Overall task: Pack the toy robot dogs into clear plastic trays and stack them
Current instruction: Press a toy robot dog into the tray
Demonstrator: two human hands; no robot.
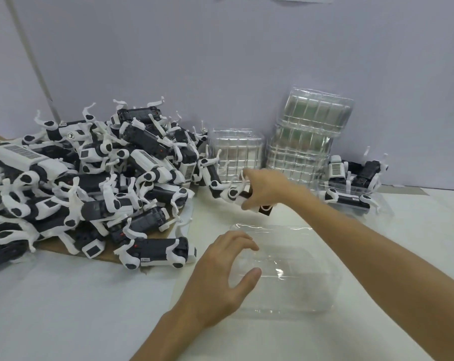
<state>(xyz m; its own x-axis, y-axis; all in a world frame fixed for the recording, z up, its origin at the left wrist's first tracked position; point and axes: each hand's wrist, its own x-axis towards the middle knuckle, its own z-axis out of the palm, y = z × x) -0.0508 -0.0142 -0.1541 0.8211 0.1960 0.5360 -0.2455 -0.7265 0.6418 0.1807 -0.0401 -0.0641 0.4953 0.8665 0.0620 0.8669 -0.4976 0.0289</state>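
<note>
While stretched out over the white table (64, 308), grips one black-and-white toy robot dog (229, 194) in the right hand (263, 190), fingers curled round its body, just beside the big pile of dogs (90, 178) heaped on cardboard (54, 248) at left. Holds the left hand (220, 274) wide, fingers spread and arched over an empty clear tray (299, 282) nearer the front; cannot tell whether touching. Shows stacked clear trays (306, 142) against the wall (220, 61) behind, and a filled tray (383, 211) at far right.
</note>
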